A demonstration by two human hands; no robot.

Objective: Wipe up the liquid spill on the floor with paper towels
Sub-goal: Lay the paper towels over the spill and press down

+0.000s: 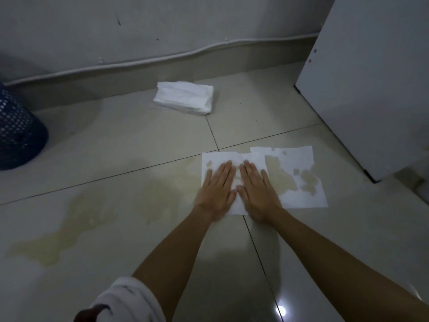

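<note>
Two white paper towel sheets lie flat side by side on the tiled floor. My left hand (217, 188) and my right hand (257, 190) press flat, fingers extended, on the left sheet (220, 159). The right sheet (299, 175) shows yellowish wet patches soaking through. A yellowish liquid spill (76, 219) spreads over the tiles to the left of the sheets, reaching toward the lower left. A pack of paper towels (184, 97) rests on the floor near the wall.
A dark blue perforated basket (18, 133) stands at the left edge. A white cabinet panel (362, 89) rises at the right. The wall with a white cable along its skirting runs across the back. A rolled white sleeve (125, 300) shows at the bottom.
</note>
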